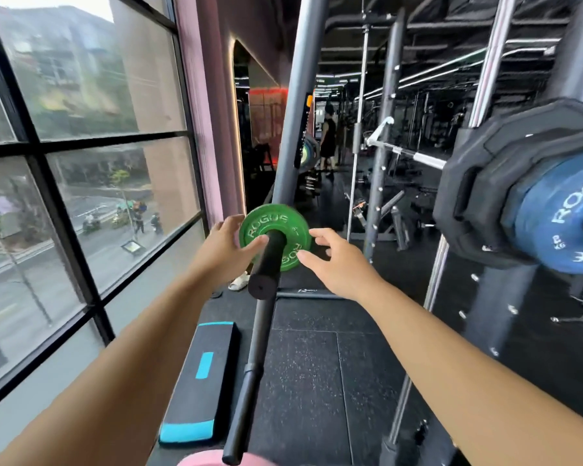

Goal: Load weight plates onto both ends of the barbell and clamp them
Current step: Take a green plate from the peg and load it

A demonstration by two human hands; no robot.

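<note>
One green plate (266, 223) on bar (266, 264), bar end towards person | left hand (223, 253) pinches rim | right hand (340, 267) spread at opposite rim

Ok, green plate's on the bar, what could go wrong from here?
1. No clamp shows on the sleeve in front of the plate, so it could slide off toward you.
2. Your left hand and right hand are at its rim; fingers near the sleeve could get pinched.
3. The step lies on the floor below, a possible trip.
</note>
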